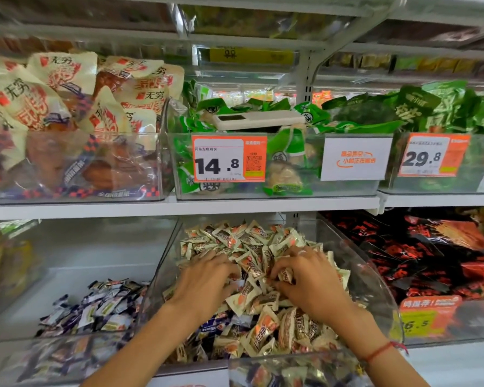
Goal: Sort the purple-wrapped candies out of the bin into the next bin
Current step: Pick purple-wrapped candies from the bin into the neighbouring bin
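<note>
- Purple-wrapped candies (218,325) are seen in the head view low in the clear centre bin (375,277), partly buried under cream-wrapped candies (252,244); more are heaped in the next bin (76,247) to the left.
- The left hand (204,280) is laid on the pile, fingers spread and dug in; nothing is seen gripped.
- The right hand (305,277) is curled, and a cream-wrapped piece is pinched at its fingertips.
- Each candy is judged light, crinkly and slippery; a hold on the crimped wrapper end or across the body is advised.
</note>
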Motion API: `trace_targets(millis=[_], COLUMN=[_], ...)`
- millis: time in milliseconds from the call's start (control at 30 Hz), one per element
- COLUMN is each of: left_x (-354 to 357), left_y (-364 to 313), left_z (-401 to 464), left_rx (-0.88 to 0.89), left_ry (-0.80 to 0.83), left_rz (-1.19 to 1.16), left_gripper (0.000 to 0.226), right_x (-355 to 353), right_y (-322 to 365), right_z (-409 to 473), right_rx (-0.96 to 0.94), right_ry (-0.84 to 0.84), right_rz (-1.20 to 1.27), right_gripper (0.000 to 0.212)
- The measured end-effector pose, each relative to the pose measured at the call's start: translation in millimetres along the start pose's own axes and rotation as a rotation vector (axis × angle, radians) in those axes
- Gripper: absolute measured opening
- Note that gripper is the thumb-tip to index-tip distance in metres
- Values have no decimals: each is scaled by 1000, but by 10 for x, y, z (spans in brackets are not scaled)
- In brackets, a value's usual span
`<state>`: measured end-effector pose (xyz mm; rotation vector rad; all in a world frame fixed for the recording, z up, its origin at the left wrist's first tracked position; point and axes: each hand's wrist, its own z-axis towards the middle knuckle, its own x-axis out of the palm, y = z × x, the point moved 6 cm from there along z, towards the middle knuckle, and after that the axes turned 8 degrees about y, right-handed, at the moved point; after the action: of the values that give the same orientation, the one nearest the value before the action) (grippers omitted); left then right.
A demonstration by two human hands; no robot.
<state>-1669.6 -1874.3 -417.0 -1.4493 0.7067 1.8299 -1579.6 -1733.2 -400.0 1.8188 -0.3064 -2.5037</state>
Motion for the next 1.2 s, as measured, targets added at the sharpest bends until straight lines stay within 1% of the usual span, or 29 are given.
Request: trace_targets(millis=[67,100,167,267,333,400,467,533,600,667,700,733,800,867,933,1000,1033,1100,1133,1200], left_x=[75,91,74,-40,-154,-267,-337,-370,-395,-456,-481,-506,-564,-583,-564,-507,-477,-438,-431,-432], left_y=[5,7,8,32,49,58,66,55,52,86,116,149,231,374,536,653,676,673,664,655], left_z=[61,81,98,-13,-178,-391,-551,-626,-642,-690,-723,-762,-849,-932,-1004,-1037,-1039,-1033,-1030,-1027], left_rx=[-20,-29,-21,-6,19,43,36,31,37,30,22,13,-24,-96,-185,-260,-276,-274,-270,-264], left_ry=[91,107,86,9,-82,-184,-266,-327,-353,-418,-463,-508,-583,-630,-636,-604,-588,-576,-577,-578], left_rz=[-34,-42,-44,-74,-110,-176,-214,-196,-148,-145,-129,-107,-100,-156,-256,-370,-406,-415,-406,-398], left_gripper=[41,42,39,34,28,21,19,20,19,20,21,21,21,22,24,34,36,32,29,27], right_x=[-7,-11,-2,9,-15,-43,-20,81,226,368,399,397,305,183,40,-60,-82,-65,-56,-81], right_y=[5,8,4,-22,15,172,427,655,743,683,632,577,467,355,234,80,18,-67,-70,44], right_z=[0,1,0,-2,-5,-4,1,27,57,62,58,60,59,51,50,56,58,58,53,48], right_rx=[-2,-5,-13,-21,-41,-115,-237,-334,-371,-313,-283,-262,-223,-198,-153,-70,-28,30,40,20], right_ry=[-3,-5,2,23,19,-4,13,75,176,359,405,388,266,133,-9,-98,-93,-19,16,35], right_rz=[-3,-9,-15,37,18,-16,9,16,-24,-96,-122,-126,-113,-138,-173,-195,-205,-235,-261,-311], right_gripper=[16,16,16,16,18,21,25,26,33,45,50,51,46,39,29,29,31,37,41,45])
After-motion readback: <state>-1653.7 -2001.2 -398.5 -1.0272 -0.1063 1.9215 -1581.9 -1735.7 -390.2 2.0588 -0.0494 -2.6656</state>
